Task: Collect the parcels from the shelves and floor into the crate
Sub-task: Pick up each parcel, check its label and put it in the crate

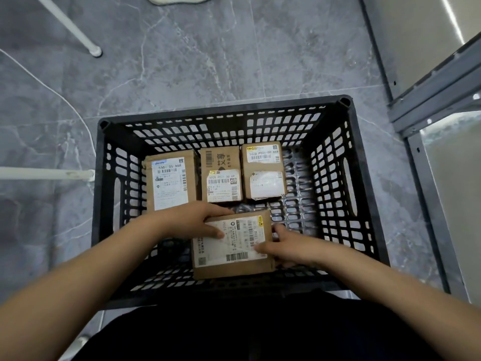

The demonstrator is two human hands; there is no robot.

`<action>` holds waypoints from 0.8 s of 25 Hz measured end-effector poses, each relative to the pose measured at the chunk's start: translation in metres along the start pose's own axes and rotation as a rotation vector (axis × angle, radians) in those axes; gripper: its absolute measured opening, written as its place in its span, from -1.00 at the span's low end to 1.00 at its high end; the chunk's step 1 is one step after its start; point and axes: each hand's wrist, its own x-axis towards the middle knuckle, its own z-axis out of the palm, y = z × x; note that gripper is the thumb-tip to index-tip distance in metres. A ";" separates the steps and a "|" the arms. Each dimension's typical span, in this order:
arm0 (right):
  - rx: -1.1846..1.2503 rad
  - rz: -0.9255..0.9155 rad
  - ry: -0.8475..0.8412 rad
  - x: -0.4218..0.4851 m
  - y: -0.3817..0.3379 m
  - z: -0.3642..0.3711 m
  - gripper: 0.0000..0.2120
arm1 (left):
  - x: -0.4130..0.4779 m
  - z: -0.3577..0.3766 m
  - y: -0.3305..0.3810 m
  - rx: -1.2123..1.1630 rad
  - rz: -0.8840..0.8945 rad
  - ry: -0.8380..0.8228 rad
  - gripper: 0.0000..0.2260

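A black slotted plastic crate stands on the floor below me. Three cardboard parcels lie in a row at its far side: a left parcel, a middle parcel and a right parcel, each with white shipping labels. A fourth, larger cardboard parcel sits at the near side of the crate. My left hand grips its upper left corner, and my right hand grips its right edge. Whether this parcel rests on the crate's bottom I cannot tell.
Grey marble floor tiles surround the crate. A grey metal shelf frame rises at the right. White tube legs and a white bar stand at the left, with a thin white cable trailing across the floor.
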 end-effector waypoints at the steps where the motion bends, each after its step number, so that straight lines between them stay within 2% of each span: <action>1: -0.010 -0.015 -0.017 0.005 0.000 0.003 -0.47 | 0.000 0.003 -0.003 0.000 -0.004 0.016 -0.53; 3: -0.021 -0.082 -0.041 0.016 0.000 0.006 -0.47 | 0.002 0.010 -0.005 0.033 0.001 0.048 -0.53; 6: 0.156 -0.079 -0.041 0.030 0.005 0.001 -0.25 | 0.003 0.015 -0.008 -0.011 0.033 0.138 -0.62; 10: 0.275 -0.011 -0.010 0.033 0.000 -0.007 -0.42 | -0.004 0.025 -0.026 -0.292 0.014 0.263 -0.74; 14: 0.340 0.089 0.066 0.043 0.004 0.001 -0.27 | 0.006 0.045 -0.037 -0.364 -0.085 0.499 -0.60; 15: 0.361 0.099 0.092 0.047 0.006 0.004 -0.27 | 0.009 0.046 -0.037 -0.358 -0.120 0.525 -0.58; 17: 0.429 0.105 0.119 0.053 0.004 0.005 -0.42 | 0.014 0.043 -0.040 -0.232 -0.139 0.524 -0.57; 20: 0.510 0.113 0.097 0.055 0.006 0.005 -0.52 | 0.018 0.047 -0.041 -0.037 -0.088 0.454 -0.54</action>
